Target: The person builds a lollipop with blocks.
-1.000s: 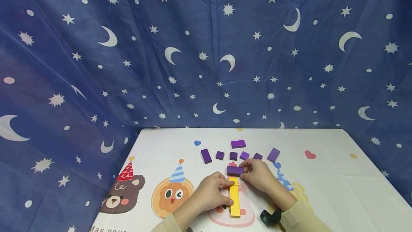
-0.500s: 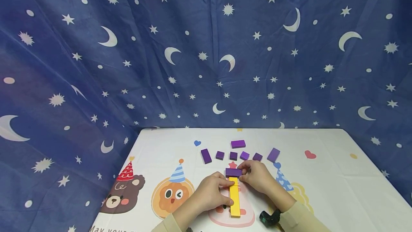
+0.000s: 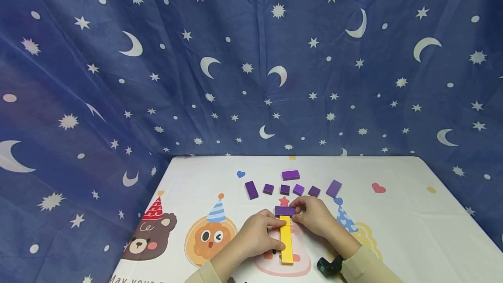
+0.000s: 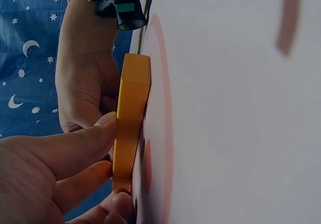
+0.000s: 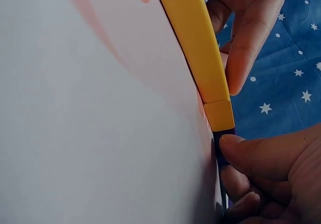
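In the head view my left hand (image 3: 255,237) reaches in from the left, its thumb and a finger resting on a line of yellow blocks. A long yellow block (image 3: 287,250) and a short yellow block (image 5: 219,115) lie end to end on the cloth. The left thumb and a finger press on them from above in the left wrist view, other fingertips low beside the short one. My right hand (image 3: 314,215) pinches the right end of a purple rectangular block (image 3: 284,210), which lies crosswise against the far yellow end, like the bar of a T.
Beyond the hands, a purple block (image 3: 291,175) lies at the back above a row of small purple cubes (image 3: 284,190). Purple oblong blocks stand at the row's left end (image 3: 251,190) and right end (image 3: 334,189). A printed white cloth (image 3: 412,235) covers the table.
The right hand has slid the purple block slightly left and toward the yellow blocks, so it sits centred over their far end. The left hand has stayed in place.
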